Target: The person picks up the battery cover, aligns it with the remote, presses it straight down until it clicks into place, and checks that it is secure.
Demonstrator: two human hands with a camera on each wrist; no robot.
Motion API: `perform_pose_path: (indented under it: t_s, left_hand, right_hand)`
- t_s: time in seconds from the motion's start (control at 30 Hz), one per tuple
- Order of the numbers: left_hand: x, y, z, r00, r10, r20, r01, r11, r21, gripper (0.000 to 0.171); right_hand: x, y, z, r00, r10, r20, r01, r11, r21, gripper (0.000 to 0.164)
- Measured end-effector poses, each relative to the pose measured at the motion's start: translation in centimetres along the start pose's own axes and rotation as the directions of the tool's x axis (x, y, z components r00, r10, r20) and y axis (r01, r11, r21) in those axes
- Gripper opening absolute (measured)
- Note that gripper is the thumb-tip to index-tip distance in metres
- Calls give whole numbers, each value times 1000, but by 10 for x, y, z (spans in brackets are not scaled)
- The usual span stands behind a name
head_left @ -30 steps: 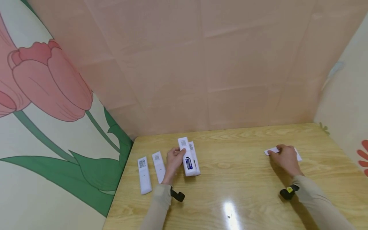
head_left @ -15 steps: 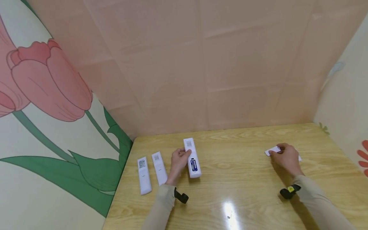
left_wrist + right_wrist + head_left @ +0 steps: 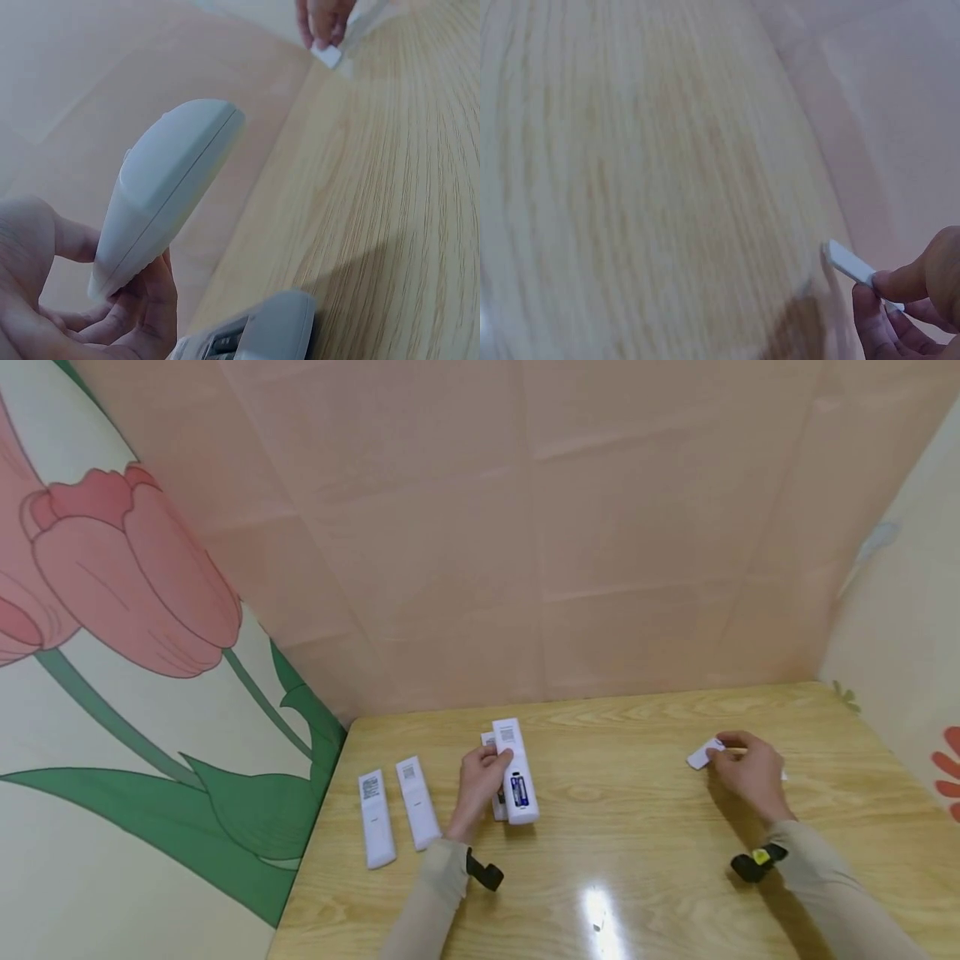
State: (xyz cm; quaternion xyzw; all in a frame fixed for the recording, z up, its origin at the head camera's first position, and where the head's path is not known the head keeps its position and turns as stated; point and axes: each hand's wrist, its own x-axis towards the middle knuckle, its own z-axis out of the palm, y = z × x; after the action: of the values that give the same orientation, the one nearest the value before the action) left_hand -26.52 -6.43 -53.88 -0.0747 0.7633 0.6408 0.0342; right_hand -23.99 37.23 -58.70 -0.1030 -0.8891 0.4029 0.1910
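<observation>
My left hand grips a white remote control by its side, back face up. Its battery bay lies uncovered, and blue batteries show inside. In the left wrist view this remote is raised and tilted over the table. A second white remote lies below and to its left, partly hidden by it; the left wrist view shows its battery bay uncovered. Far to the right, my right hand pinches a small white battery cover between thumb and fingers. Behind that hand, a white sliver peeks out.
Two more white remotes lie side by side at the left, backs up with their covers on. The wooden table meets a pinkish sheet at the back. A painted tulip wall borders the left side.
My left hand has moved right with the remote, passing over the second remote, which now shows on its left. My right hand stays in place while the battery cover turns slightly.
</observation>
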Motion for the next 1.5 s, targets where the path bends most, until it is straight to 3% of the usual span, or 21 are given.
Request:
perform_pose_path:
  t_s: [0.43, 0.83, 1.13, 1.5]
  left_hand:
    - [-6, 4, 16, 999, -32, 44, 33, 999, -20, 37]
    - [-8, 1, 27, 998, -17, 54, 21, 997, -73, 43]
    - [-11, 4, 31, 998, -25, 55, 29, 997, -73, 45]
    - [-11, -2, 36, 998, -29, 54, 32, 998, -53, 46]
  right_hand:
    - [-5, -31, -7, 993, 24, 115, -31, 998, 59, 38]
    - [-13, -61, -15, 992, -17, 123, -10, 976, 216, 37]
    - [-21, -88, -20, 984, 8, 175, -51, 968, 245, 39]
    - [-32, -108, -22, 978, -56, 202, -7, 955, 296, 41]
